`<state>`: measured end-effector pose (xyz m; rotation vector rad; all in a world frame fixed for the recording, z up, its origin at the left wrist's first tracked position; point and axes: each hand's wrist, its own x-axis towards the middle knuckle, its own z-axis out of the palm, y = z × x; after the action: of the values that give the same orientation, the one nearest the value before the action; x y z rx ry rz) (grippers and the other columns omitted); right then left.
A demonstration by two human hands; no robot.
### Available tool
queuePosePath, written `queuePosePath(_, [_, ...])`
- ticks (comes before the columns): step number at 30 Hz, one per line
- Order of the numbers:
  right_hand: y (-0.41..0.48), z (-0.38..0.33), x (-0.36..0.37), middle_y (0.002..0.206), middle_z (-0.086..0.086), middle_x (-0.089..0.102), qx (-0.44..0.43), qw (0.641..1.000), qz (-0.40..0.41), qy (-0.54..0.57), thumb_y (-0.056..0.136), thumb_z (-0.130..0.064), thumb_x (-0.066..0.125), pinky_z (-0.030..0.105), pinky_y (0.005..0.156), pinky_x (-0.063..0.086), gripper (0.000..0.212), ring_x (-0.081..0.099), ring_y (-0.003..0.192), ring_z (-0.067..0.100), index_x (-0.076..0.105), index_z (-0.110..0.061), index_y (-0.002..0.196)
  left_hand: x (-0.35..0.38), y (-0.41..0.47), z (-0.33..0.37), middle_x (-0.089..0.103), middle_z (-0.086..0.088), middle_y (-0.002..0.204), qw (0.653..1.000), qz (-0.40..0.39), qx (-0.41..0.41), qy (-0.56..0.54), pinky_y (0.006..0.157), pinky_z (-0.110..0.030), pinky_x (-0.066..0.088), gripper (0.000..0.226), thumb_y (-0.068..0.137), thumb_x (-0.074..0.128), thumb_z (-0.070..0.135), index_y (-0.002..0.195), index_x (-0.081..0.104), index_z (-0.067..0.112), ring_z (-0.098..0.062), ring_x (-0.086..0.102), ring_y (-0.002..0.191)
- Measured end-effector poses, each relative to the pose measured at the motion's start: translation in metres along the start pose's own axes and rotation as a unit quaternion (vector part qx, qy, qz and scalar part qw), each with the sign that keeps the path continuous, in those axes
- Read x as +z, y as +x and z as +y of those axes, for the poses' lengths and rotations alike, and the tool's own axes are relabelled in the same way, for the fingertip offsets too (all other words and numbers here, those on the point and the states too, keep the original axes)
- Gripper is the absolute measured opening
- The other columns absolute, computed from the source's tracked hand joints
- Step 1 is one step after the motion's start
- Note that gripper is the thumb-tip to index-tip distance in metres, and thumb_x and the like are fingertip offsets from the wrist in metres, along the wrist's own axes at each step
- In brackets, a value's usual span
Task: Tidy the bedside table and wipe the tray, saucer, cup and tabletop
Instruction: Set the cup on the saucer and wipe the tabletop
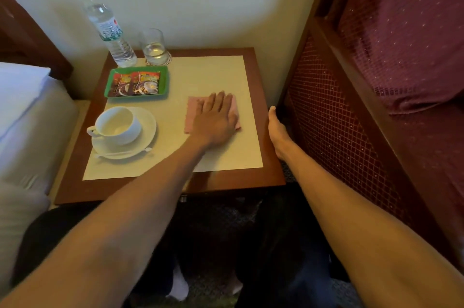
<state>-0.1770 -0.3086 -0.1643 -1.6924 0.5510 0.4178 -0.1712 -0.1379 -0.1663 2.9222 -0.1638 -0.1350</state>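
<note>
1. Left hand: flat, fingers straight and close together, pressing pink cloth onto the cream top of the bench, right of centre.
2. Right hand: against the right edge of the bench, thumb up beside the brown rim. Fingers hidden below the edge, so hold or no hold cannot be told.
3. Cup: upright on saucer, front left of the bench, handle to the left. White spoon lying across the front rim of the saucer.
4. Green tray: just behind the saucer, not touching it, holding two sachets.
5. Water bottle and glass: upright, side by side at the back left corner, behind the tray.
</note>
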Motion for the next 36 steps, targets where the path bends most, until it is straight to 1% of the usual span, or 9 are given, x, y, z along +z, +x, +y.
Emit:
queuePosePath(5, [0.014,-0.001,-0.009,0.113,0.013,0.070,0.003,0.992,-0.037,0.122,0.096,-0.070,0.017,0.040,0.088,0.055,0.078,0.067,0.098,0.025,0.068,-0.014,0.112,0.011,-0.013,0.053,0.005,-0.001,0.167,0.996,-0.007,0.090,-0.010,0.123,-0.049,0.003,0.058,0.106,0.012,0.044,0.159,0.008,0.023,-0.022,0.001,0.154])
queuePosePath(10, [0.032,-0.028,-0.002,0.096,0.008,0.069,-0.005,0.994,-0.037,0.099,0.096,-0.071,0.022,0.034,0.070,0.054,0.071,0.067,0.078,0.020,0.068,-0.017,0.096,0.008,-0.075,-0.010,-0.002,0.006,0.166,0.976,-0.004,0.215,0.041,0.123,-0.039,-0.002,0.055,0.106,0.006,0.048,0.158,-0.001,0.032,-0.015,-0.006,0.153])
queuePosePath(14, [0.040,-0.032,0.014,0.149,0.010,0.047,-0.042,0.998,0.040,-0.005,0.099,-0.067,0.020,0.041,0.112,0.037,0.077,0.046,0.134,0.030,0.044,-0.013,0.148,-0.001,-0.018,-0.047,0.005,0.000,0.167,0.997,0.020,0.054,0.043,0.123,-0.049,0.008,0.061,0.103,0.019,0.047,0.159,0.006,0.026,-0.020,0.001,0.154])
queuePosePath(19, [0.040,-0.020,0.011,0.132,0.008,0.061,-0.042,0.996,0.061,0.058,0.100,-0.064,0.023,0.033,0.093,0.048,0.073,0.058,0.114,0.025,0.054,-0.011,0.139,-0.007,0.072,0.007,0.001,-0.006,0.167,0.993,0.016,-0.097,-0.064,0.122,-0.049,-0.001,0.060,0.105,0.017,0.040,0.159,0.005,0.016,-0.028,-0.003,0.153])
queuePosePath(22, [0.042,-0.020,0.009,0.127,0.007,0.063,-0.046,0.990,0.049,0.123,0.103,-0.058,0.026,0.022,0.071,0.049,0.067,0.061,0.111,0.022,0.058,-0.009,0.136,0.001,0.071,0.053,0.001,-0.005,0.167,0.999,-0.006,-0.014,-0.049,0.121,-0.048,0.000,0.058,0.106,0.016,0.041,0.159,0.007,0.019,-0.028,-0.002,0.153])
queuePosePath(26, [0.041,-0.017,0.006,0.117,0.008,0.068,-0.049,0.985,0.033,0.162,0.103,-0.057,0.025,0.020,0.063,0.051,0.066,0.065,0.090,0.015,0.065,-0.008,0.124,0.014,0.008,0.045,0.003,0.002,0.167,0.991,-0.014,0.133,-0.011,0.121,-0.044,-0.001,0.057,0.105,0.010,0.047,0.159,0.006,0.029,-0.019,-0.002,0.153])
queuePosePath(30, [0.043,-0.013,0.004,0.091,0.001,0.069,-0.052,0.989,0.017,0.139,0.101,-0.061,0.026,0.024,0.059,0.049,0.060,0.064,0.077,0.012,0.068,-0.018,0.100,0.006,-0.011,-0.020,0.003,0.005,0.167,0.997,0.015,0.072,0.010,0.123,-0.045,0.003,0.056,0.105,0.009,0.048,0.158,0.004,0.033,-0.017,-0.001,0.153])
queuePosePath(32, [0.041,-0.015,0.006,0.092,0.001,0.070,-0.056,0.991,0.007,0.123,0.101,-0.061,0.027,0.025,0.062,0.051,0.057,0.066,0.080,0.014,0.069,-0.022,0.099,-0.006,0.009,-0.041,0.009,0.000,0.167,0.999,0.040,-0.007,0.000,0.123,-0.047,0.005,0.056,0.104,0.013,0.045,0.158,0.011,0.029,-0.021,0.005,0.153])
queuePosePath(36, [0.040,-0.017,0.008,0.119,0.002,0.069,-0.061,0.994,0.022,0.088,0.097,-0.068,0.029,0.040,0.098,0.052,0.067,0.064,0.108,0.020,0.064,-0.021,0.129,-0.020,0.074,-0.049,0.005,-0.003,0.167,0.993,0.030,-0.112,-0.030,0.120,-0.052,-0.002,0.059,0.104,0.018,0.042,0.159,0.008,0.024,-0.028,0.001,0.153])
